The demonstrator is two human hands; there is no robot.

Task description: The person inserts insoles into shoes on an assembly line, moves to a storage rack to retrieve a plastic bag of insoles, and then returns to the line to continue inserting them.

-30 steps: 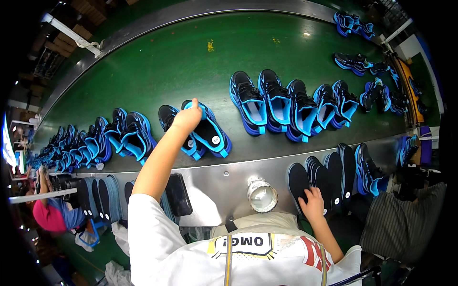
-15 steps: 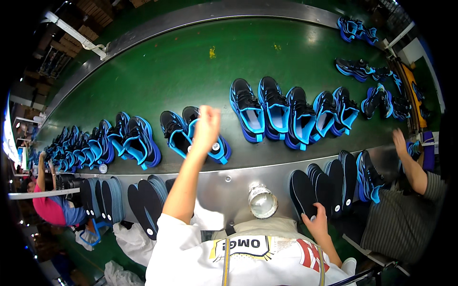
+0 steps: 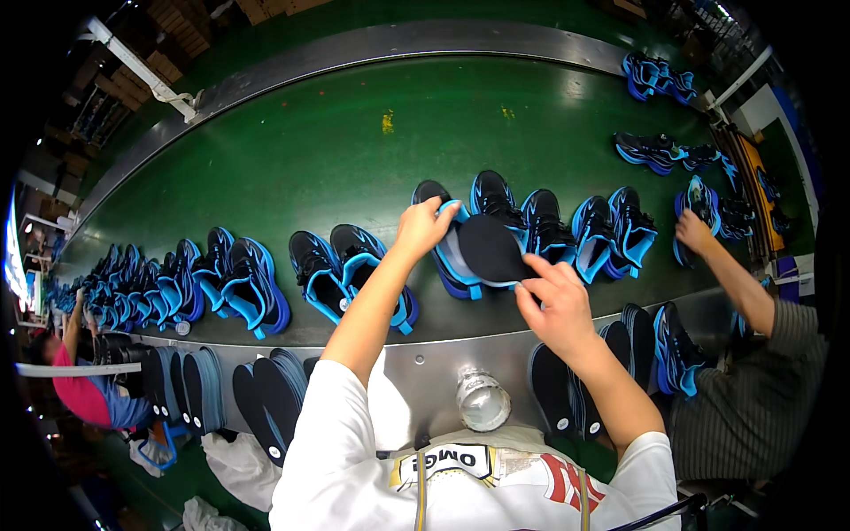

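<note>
My left hand (image 3: 427, 228) pinches the collar and tongue of a black-and-blue sneaker (image 3: 431, 189) on the green table, its heel toward me. Between the fingers of my right hand (image 3: 560, 308) is a black insole (image 3: 492, 251), its end hanging over that sneaker's opening and partly covering the sneaker beside it. How far the insole reaches inside cannot be made out. Left of my left forearm stands a pair of sneakers (image 3: 312, 255); a round white label shows inside one of them. More sneakers (image 3: 544, 217) stand just right of the held one.
A steel ledge (image 3: 420, 380) along the near edge bears a glass jar (image 3: 483, 400) and insole stacks (image 3: 551, 389) on both sides. Sneakers (image 3: 177, 279) line the far left. At right, a co-worker's hand (image 3: 695, 232) touches another sneaker. Another person works at far left.
My right hand has come up from the insole stacks with an insole. My left hand has moved right from the left pair onto another sneaker. The co-worker's hand has reached up to a sneaker.
</note>
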